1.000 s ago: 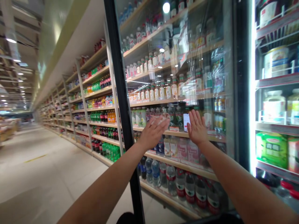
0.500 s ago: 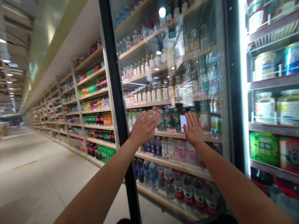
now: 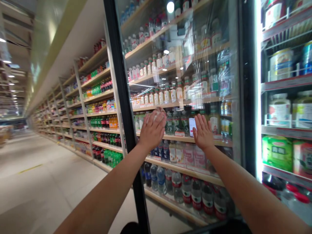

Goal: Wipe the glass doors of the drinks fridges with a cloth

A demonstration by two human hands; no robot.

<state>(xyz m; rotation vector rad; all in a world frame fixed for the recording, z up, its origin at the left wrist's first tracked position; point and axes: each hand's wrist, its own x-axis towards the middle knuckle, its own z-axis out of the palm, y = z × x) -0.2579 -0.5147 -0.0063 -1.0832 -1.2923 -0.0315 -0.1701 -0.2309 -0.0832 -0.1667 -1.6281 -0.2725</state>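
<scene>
Both my arms reach out to a glass fridge door that stands swung open in front of me. My left hand lies with its palm against the glass, close to the door's black frame. Its fingers press a small whitish wad, perhaps a cloth or tissue, on the pane. My right hand rests flat on the glass a little to the right, fingers spread and nothing in it. Behind the pane I see shelves of bottled drinks.
The lit fridge interior on the right holds jars, tubs and green packs on wire shelves. A long wall of drink shelves runs down the left. The tiled aisle floor stretches away, with a yellow line on it.
My left hand has slid left and slightly up across the glass with the wad. My right hand has stayed nearly in place on the pane.
</scene>
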